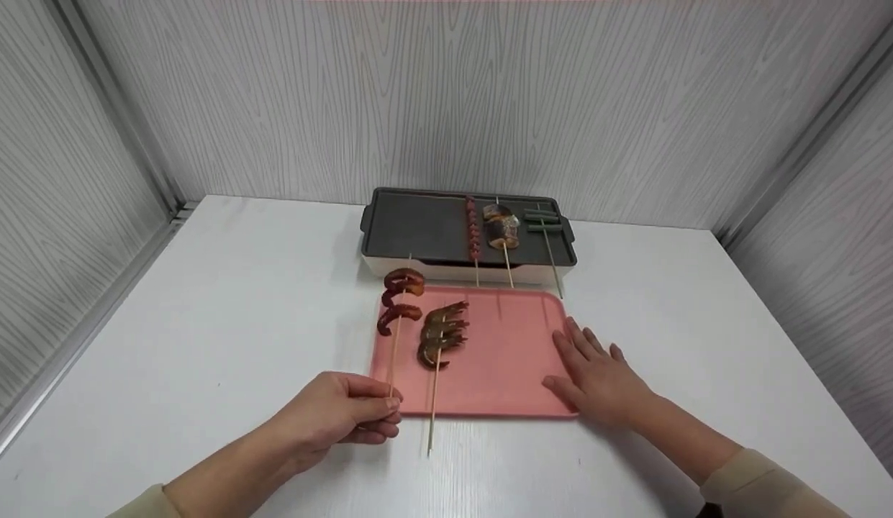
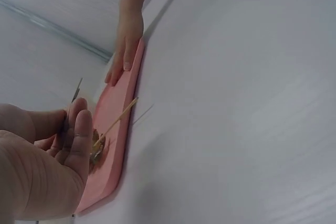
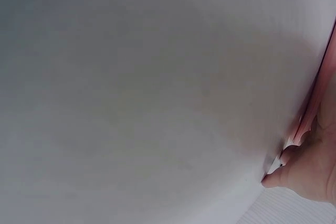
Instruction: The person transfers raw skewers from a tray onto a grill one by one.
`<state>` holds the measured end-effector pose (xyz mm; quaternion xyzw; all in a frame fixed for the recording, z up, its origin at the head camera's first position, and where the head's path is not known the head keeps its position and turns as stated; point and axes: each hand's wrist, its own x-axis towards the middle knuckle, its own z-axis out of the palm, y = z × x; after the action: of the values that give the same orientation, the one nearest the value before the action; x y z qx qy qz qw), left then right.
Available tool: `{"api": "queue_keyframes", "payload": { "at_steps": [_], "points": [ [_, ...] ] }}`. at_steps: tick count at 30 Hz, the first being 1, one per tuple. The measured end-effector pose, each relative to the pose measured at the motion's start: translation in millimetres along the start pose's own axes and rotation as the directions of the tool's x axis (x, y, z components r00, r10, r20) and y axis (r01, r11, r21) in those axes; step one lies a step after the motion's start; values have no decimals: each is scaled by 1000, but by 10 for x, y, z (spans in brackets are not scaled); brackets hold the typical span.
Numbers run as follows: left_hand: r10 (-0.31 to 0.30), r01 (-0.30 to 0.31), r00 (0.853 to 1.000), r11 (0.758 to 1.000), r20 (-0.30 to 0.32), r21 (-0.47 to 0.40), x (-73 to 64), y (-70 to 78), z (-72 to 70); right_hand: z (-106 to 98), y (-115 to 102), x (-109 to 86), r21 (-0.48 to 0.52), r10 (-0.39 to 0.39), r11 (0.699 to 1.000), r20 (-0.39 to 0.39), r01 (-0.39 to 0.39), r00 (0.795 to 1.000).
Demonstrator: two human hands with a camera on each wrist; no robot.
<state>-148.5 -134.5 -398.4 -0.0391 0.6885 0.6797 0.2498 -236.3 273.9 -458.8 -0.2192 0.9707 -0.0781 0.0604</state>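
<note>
While pinching skewer [image 1: 394, 345]: left hand [image 1: 338, 417].

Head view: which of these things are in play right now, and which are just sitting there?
In play:
left hand pinching the sausage skewer
right hand flat on the pink tray

Sitting there:
shrimp skewer on the tray
grill plate with three skewers: small red pieces, fish, green pieces
white table

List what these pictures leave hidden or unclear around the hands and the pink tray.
- Left wrist view: left hand covers the spiral sausage skewer, so the pinch on its stick is hidden.
- Right wrist view: pink tray cut to an edge sliver; right hand only partly in frame.
- Head view: grill plate skewers too small to identify.
</note>
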Motion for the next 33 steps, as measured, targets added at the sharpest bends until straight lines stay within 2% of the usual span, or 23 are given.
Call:
{"api": "queue_keyframes", "payload": {
  "at_steps": [7,13,18,26,33],
  "points": [
    [58,-57,998,997,-33,49,159,295,-38,2,15,10,-2,6,1000,-5,-6,1000],
    [109,-104,992,992,-66,75,426,526,-145,-6,6,13,14,16,1000,0,-16,1000],
    [102,-92,989,991,-104,98,673,673,-281,-4,4,-6,27,15,1000,3,-15,1000],
    [76,-63,988,993,-131,99,1044,741,-499,-7,10,-9,29,22,999,6,-22,1000],
    [66,-47,987,990,-143,130,1208,748,-607,1,-6,11,17,21,1000,2,-21,1000]
  ]
}}
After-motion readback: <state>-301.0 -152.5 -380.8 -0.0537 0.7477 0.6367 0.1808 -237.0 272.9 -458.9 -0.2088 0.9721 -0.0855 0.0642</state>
